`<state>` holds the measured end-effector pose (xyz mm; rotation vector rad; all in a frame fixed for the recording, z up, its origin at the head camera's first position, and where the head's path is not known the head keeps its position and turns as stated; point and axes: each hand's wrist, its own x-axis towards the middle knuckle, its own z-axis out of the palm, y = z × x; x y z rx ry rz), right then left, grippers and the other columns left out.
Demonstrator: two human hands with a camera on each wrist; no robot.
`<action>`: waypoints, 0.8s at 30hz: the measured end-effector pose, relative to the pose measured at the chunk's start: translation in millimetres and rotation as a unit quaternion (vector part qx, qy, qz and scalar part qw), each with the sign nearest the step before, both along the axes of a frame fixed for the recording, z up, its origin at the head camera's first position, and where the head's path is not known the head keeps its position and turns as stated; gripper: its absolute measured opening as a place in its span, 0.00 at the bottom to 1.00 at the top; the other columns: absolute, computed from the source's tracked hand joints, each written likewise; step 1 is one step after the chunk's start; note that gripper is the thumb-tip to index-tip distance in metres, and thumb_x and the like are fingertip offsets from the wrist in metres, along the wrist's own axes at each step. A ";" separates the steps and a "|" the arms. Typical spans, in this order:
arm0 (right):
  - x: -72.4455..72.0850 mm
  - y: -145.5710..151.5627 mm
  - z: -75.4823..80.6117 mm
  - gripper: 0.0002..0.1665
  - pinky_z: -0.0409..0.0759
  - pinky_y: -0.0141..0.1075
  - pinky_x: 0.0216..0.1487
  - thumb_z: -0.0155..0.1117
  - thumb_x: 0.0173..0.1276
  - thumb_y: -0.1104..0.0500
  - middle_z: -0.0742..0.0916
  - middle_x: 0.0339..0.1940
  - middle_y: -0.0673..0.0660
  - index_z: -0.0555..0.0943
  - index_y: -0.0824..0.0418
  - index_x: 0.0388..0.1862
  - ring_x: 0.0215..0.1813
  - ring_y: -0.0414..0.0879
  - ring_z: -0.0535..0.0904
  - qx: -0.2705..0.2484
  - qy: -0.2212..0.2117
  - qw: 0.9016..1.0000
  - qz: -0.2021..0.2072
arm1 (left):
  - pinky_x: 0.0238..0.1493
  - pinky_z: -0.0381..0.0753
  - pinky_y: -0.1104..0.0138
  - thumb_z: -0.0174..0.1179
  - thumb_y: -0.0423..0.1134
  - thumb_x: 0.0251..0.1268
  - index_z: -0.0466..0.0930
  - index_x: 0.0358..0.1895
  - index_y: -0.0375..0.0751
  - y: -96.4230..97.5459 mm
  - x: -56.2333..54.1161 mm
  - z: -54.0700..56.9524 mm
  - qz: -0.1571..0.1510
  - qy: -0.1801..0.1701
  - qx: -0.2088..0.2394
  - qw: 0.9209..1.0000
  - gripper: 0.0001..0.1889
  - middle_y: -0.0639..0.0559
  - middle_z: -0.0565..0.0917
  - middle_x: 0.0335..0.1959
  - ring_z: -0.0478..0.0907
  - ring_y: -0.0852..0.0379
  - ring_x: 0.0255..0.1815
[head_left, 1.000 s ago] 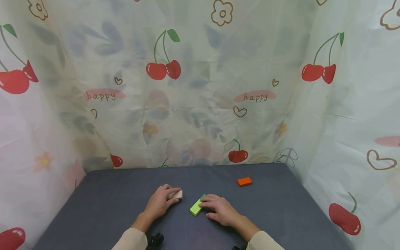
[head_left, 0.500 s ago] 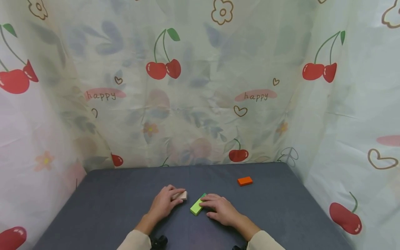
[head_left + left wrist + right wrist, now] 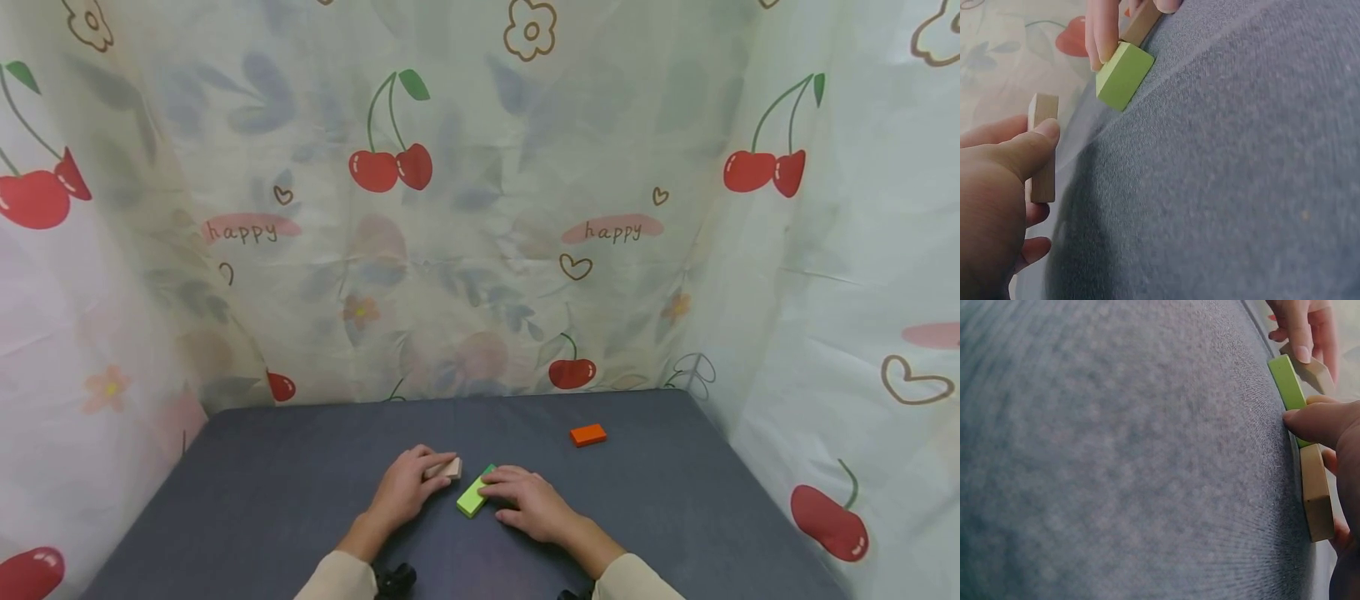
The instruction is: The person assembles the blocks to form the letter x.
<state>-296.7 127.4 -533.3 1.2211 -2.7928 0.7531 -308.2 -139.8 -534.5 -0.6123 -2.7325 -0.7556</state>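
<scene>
My left hand (image 3: 401, 487) pinches a plain wooden block (image 3: 1044, 150) between thumb and fingers. This block stands just left of a light green block (image 3: 471, 500) that lies on the table. Against the far end of the light green block sits another block with bare wood sides (image 3: 1315, 494); a strip of darker green shows there in the head view. My right hand (image 3: 528, 502) lies over these two blocks, its fingertips resting on top of the light green one. In the head view its thumb lies apart, to the right of the blocks.
An orange block (image 3: 588, 435) lies farther back on the right side of the dark grey table (image 3: 285, 467). A patterned curtain (image 3: 465, 275) with cherries and flowers hangs behind the table and along both sides.
My left hand has moved right with the plain wooden block, bringing it closer to the light green block. My right hand and the blocks under it have stayed in place.
</scene>
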 end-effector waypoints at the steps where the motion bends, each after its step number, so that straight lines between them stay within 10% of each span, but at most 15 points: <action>1: 0.1 0.1 0.1 0.24 0.65 0.63 0.60 0.67 0.66 0.57 0.76 0.66 0.45 0.80 0.46 0.62 0.71 0.47 0.65 0.000 -0.001 1.000 0.000 | 0.37 0.72 0.63 0.65 0.50 0.62 0.81 0.60 0.58 0.7 -0.1 0.4 -0.003 -0.001 0.002 1.000 0.22 0.59 0.78 0.41 0.73 0.60 0.38; 24: -0.8 0.1 -2.5 0.24 0.66 0.62 0.59 0.67 0.67 0.57 0.77 0.65 0.46 0.80 0.47 0.62 0.70 0.49 0.66 -0.011 0.009 1.000 0.005 | 0.38 0.73 0.61 0.63 0.49 0.64 0.79 0.62 0.57 19.6 -3.5 -6.6 0.017 -0.014 0.021 1.000 0.22 0.57 0.78 0.45 0.72 0.57 0.41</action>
